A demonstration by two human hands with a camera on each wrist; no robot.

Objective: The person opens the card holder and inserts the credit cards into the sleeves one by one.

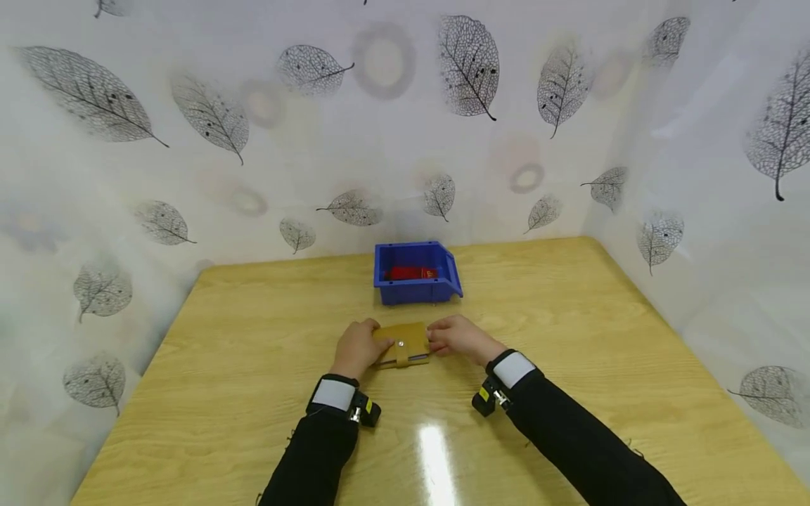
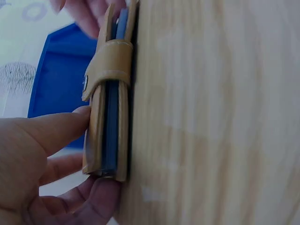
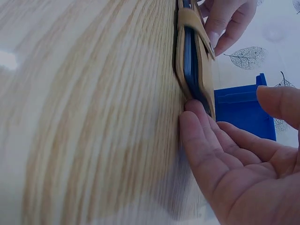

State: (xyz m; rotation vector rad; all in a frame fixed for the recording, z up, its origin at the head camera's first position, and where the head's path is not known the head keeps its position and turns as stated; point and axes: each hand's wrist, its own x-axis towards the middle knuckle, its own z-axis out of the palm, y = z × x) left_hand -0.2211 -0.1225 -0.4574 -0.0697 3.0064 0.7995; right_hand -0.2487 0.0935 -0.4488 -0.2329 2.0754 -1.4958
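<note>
A tan leather card wallet lies low over the table, its strap fastened by a snap across the long edge nearest the person. Along that edge, blue layers show between the leather covers. My left hand grips the wallet's left end, thumb on the top cover and fingers curled against the end and underside. At the opposite end is my right hand; its extended fingertips touch the corner from the side and below, while the thumb stands off the leather.
Just behind the wallet stands a blue plastic bin with a red item inside. The wooden table ends at a leaf-patterned covering at the back and sides. A light reflection shows in front.
</note>
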